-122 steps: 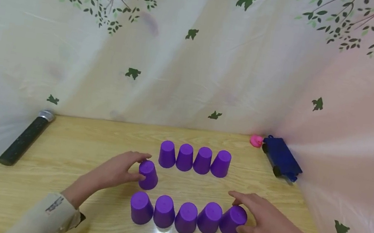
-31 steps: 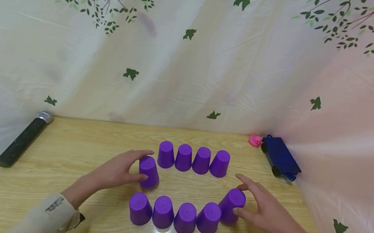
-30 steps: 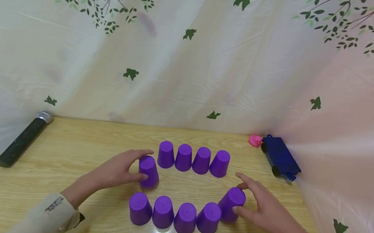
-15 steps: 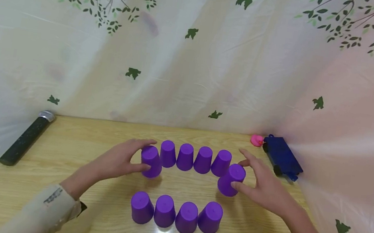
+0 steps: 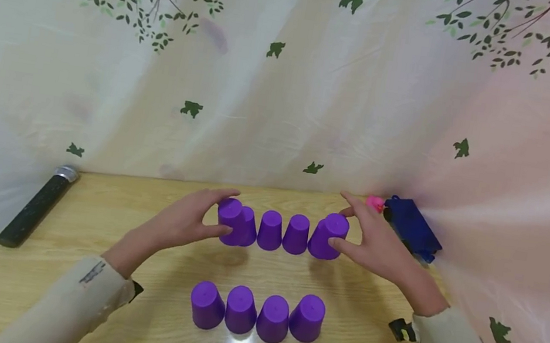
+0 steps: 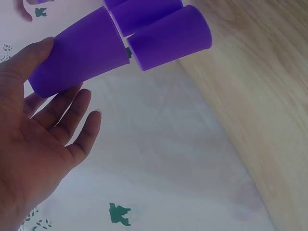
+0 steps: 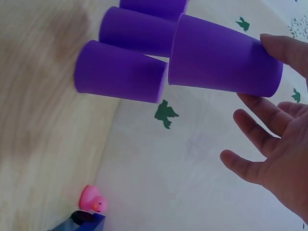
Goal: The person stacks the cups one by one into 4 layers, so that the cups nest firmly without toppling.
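My left hand (image 5: 182,220) pinches an upside-down purple cup (image 5: 228,218) between thumb and fingers, raised at the left end of the back row. In the left wrist view this held cup (image 6: 79,55) is off the table, its rim close to a standing end cup (image 6: 171,38). At the row's right end, my right hand (image 5: 376,243) grips another inverted purple cup (image 5: 337,228), also lifted. The right wrist view has that cup (image 7: 221,57) higher than the end cup (image 7: 120,72) beside it. Between them stand back-row cups (image 5: 270,231), partly overlapped at both ends.
Nearer me, a row of several upside-down purple cups (image 5: 242,310) stands on the wooden table (image 5: 123,327). A black microphone (image 5: 37,207) lies at the left. Back right are a pink toy duck (image 5: 375,203) and a blue toy cart (image 5: 412,230), against a printed sheet (image 5: 266,87).
The right hand has lifted the right end cup out of the near row and carried it back. The left hand has raised its cup and moved it back, slightly right.
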The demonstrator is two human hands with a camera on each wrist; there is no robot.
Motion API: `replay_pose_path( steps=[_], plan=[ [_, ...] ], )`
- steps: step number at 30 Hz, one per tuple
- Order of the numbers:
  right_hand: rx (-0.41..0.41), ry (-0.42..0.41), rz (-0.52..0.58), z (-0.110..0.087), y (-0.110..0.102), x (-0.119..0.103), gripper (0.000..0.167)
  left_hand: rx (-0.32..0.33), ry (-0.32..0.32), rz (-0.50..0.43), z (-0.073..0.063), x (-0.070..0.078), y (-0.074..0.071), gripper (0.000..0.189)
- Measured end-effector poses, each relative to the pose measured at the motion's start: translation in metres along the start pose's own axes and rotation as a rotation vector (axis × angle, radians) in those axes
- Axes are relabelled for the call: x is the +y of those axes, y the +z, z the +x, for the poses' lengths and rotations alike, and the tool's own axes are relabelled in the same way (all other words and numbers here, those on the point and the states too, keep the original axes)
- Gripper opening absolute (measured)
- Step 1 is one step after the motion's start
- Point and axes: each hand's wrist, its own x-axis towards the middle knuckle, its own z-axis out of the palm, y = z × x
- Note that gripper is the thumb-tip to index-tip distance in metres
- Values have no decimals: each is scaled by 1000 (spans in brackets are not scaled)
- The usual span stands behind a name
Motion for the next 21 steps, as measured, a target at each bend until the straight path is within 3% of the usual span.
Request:
replay_pose_path(
  steps=[7,21],
  plan=[
    [4,-15,-7,14,-5,-1,92,-18,1,5,13,5,-4,73],
    [-36,44,5,37,-5,1,94,-54,-1,-8,42,3,-5,75]
  ],
)
